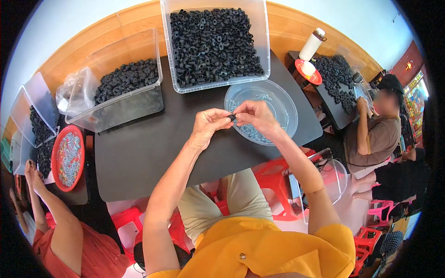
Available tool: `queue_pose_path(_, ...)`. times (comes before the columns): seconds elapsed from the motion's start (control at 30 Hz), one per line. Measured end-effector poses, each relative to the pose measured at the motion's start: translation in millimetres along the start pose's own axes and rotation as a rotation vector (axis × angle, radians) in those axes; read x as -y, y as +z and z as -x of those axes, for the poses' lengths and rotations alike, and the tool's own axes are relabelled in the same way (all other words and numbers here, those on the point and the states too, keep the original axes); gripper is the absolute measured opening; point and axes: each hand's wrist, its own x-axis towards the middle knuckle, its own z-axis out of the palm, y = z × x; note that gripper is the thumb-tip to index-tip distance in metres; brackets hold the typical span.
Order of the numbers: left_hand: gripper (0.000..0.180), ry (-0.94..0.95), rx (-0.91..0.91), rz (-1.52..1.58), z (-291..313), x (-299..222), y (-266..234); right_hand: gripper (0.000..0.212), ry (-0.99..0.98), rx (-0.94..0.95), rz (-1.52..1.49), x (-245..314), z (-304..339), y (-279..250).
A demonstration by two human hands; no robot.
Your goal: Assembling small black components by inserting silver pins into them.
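Over the dark table (139,157), my left hand (208,126) pinches a small black plastic part (232,117) between thumb and fingertips. My right hand (257,116) meets it from the other side, its thumb and fingers closed on the same part. Whether the right fingertips also hold a tiny screw is too small to make out. Just beyond and under my right hand lies a round clear plastic tray (288,104) with many small silvery screws (252,134). Behind it stands a clear bin (218,87) heaped with black plastic parts (213,46).
At the left a second clear bin (116,111) holds black parts, beside a plastic bag (83,90). A red basin (82,162) of screws sits near a co-worker in red (99,250). At the right another person (382,134) sits by a pile of black parts (336,78) and a white bottle (312,45).
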Motion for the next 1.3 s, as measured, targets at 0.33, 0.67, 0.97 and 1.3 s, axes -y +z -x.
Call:
queue_pose_path(0.33,0.013,0.094,-0.048,-0.076,3,3,2,0.006,-0.076,-0.127,0.508,9,-3,18)
queue_pose_path(0.67,0.009,0.2,-0.237,-0.204,2,1,1,0.005,-0.432,-0.311,0.811,4,-12,47)
queue_pose_path(0.97,0.002,0.249,-0.35,-0.24,3,1,3,0.027,-0.512,-0.318,1.012,2,-4,67)
queue_pose_path(1.3,0.004,0.216,-0.376,-0.113,4,3,-5,0.026,-0.545,-0.294,1.097,7,-10,76)
